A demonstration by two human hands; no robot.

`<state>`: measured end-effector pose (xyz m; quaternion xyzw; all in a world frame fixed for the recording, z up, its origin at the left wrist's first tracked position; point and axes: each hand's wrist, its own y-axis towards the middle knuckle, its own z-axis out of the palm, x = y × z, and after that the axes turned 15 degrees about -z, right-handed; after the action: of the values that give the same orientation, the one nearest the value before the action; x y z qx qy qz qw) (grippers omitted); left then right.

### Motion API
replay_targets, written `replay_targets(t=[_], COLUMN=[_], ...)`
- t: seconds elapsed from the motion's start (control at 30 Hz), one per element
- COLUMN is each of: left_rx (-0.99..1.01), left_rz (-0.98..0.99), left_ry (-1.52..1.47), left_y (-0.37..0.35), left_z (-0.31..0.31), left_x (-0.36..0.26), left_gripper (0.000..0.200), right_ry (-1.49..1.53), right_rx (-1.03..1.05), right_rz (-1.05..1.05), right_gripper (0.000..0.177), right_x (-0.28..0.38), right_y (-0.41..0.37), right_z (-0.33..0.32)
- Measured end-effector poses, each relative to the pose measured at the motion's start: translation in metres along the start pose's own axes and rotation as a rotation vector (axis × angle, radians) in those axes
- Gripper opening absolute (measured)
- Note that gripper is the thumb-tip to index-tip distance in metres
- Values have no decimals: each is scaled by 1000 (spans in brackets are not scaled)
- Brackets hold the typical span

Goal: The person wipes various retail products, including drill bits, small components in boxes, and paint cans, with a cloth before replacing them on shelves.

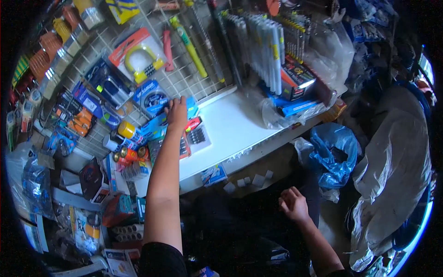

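Note:
My left hand reaches over the back of the white shelf, its fingers bent against a blue box; whether they grip it is hidden. Just left of the fingers hangs a blue package with a round item. Below the hand, near the forearm, lie a red-edged pack of dark pieces and another clear pack. My right hand hangs in front of the shelf over dark clothing, its fingers curled together; anything inside them is too small to make out.
A wire grid with hanging packages stands behind the shelf. Spray cans are at the left. Long white rods hang above a black and orange box. A blue plastic bag is at the right.

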<state>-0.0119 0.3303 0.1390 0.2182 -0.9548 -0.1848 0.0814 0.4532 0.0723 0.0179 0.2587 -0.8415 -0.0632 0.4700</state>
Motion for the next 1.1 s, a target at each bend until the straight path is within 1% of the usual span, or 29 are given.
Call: replay_targets(t=[0.1,0.13,0.17,0.23,0.27,0.3,0.37,0.43,0.47,0.5,0.53,0.57,0.63,0.67,0.7,0.73,0.77,0.8,0.83,0.87,0.93,0.97,1.0,1.03,1.07,1.1], left_rx=[-79,-224,-238,-265,-246,-227,47,323,529,704,780,858,1061,1227,1189,1213,1233,1166,1081,1000,924,882,855,831,826,851], left_rz=[144,251,241,221,225,225,78,-91,-357,-291,-305,-323,-637,-726,-1165,-1015,-845,-783,-680,-582,-448,-335,-333,-331,-294,-339], left_ry=[-9,-61,-205,-490,-608,-725,-1136,-1697,-1852,-2003,-2102,-2204,-2536,-2620,-2592,-2719,-2836,-2840,-2875,-2899,-2952,-2909,-2818,-2728,-2787,-2819], left_y=[5,1,-4,-33,-51,-73,-122,-196,-239,-277,-312,-343,-389,-411,-413,-421,-427,-427,-427,-429,-426,-421,-420,-417,-413,-410], left_z=[0,-7,-12,-48,-70,-88,-94,-107,-98,-90,-92,-95,-89,-65,-87,-82,-76,-87,-91,-94,-101,-105,-107,-110,-113,-121], left_x=[2,1,-2,-21,-23,-23,-16,-17,-14,-7,-6,-9,-15,-9,-14,-14,-12,-11,-8,-4,7,9,11,13,9,8], left_gripper=[56,56,52,45,47,50,58,67,69,67,65,63,58,60,64,65,67,68,68,69,72,84,94,103,108,109], right_ry=[-36,-135,-231,-461,-575,-556,-515,-234,-92,49,373,726,1435,1428,1421,1412,1269,1112,953,910,780,713,708,669,622,574], right_rx=[38,70,101,72,58,139,313,183,129,79,193,113,-73,-30,16,62,144,229,306,231,286,308,240,221,233,247], right_rz=[-52,-79,-107,-308,-408,-369,-307,-241,-202,-156,350,302,243,281,314,337,209,63,-85,-213,-224,-231,-219,-242,-277,-313], right_gripper=[20,17,15,13,12,12,13,19,22,25,37,38,39,39,40,40,40,46,54,50,41,37,34,30,30,30], right_x=[-7,-11,-13,-8,-5,-7,-16,-15,-11,-6,19,22,39,57,95,124,136,147,155,160,163,166,183,188,187,186], right_y=[-4,-5,-6,-6,-7,-11,-17,-12,-10,-7,1,11,24,31,43,49,48,48,48,48,52,54,57,58,57,55], right_z=[0,5,8,13,15,16,15,14,12,8,-5,-3,3,3,-3,-4,1,4,7,14,15,14,10,7,5,3])
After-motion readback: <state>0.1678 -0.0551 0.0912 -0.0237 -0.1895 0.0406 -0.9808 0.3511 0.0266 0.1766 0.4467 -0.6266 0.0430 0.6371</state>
